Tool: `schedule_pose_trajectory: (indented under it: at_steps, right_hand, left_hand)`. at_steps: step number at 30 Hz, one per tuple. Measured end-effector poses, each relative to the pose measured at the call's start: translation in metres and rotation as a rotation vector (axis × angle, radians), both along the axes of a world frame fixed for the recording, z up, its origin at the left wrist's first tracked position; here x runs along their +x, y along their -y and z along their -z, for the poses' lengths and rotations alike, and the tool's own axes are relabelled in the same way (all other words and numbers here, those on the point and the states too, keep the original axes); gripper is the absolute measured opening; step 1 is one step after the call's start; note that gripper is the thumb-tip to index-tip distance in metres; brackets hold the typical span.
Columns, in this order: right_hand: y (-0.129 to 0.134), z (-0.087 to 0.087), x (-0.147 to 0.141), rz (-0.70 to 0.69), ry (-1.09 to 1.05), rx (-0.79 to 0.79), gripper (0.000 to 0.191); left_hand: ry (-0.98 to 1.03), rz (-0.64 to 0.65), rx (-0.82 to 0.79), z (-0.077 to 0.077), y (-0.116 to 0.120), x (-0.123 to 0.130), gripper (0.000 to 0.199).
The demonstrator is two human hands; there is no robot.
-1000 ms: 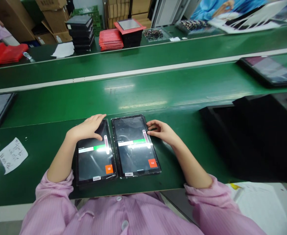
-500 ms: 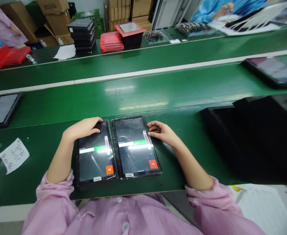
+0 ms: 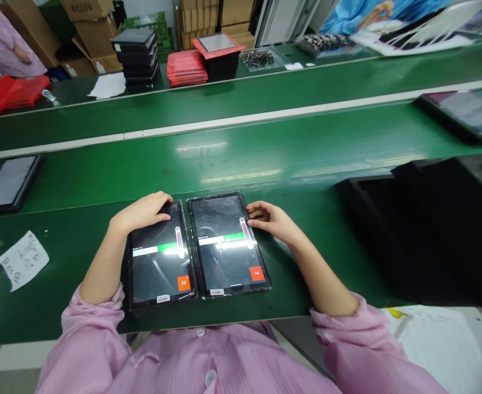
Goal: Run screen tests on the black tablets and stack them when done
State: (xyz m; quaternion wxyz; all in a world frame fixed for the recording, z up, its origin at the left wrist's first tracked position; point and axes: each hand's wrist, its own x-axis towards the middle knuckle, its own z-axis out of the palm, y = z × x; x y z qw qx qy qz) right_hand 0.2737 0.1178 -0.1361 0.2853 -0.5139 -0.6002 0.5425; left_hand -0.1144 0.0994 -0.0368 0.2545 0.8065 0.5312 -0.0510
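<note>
Here we are with our left fingers at the top edge of the left tablet, loosely parted from the thumb; a second ago that thumb reaches lower over the screen, and now it sits closer to them. Our right fingers haven't budged: gently curled, a gap to the thumb, right at the side edge of the right tablet. We can't tell how firmly either hand presses.

Both tablets lie flat, side by side on the tabletop, screens lit, in the same places as before. Further out, there's movement! On the green lane, the far-left tablet has come further into our view, another edging in behind it, and the far-right tablet has shifted rightward too. Up at the left, a person in pink now shows more.
</note>
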Motion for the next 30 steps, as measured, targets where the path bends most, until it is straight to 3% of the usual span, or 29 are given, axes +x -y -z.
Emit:
schedule_pose_trajectory:
  at_steps: [23,26,30]
  right_hand:
    - [-0.003,0.001,-0.001,-0.013,-0.004,0.032,0.052]
    - [-0.005,0.001,-0.001,-0.018,-0.015,0.037,0.054]
    - [-0.006,0.003,-0.001,-0.029,-0.022,0.051,0.053]
  left_hand:
    - [-0.020,0.014,0.006,-0.003,0.002,-0.004,0.049]
    - [-0.031,-0.007,0.000,-0.003,0.003,-0.014,0.052]
    - [-0.022,-0.122,-0.001,-0.005,0.021,-0.049,0.065]
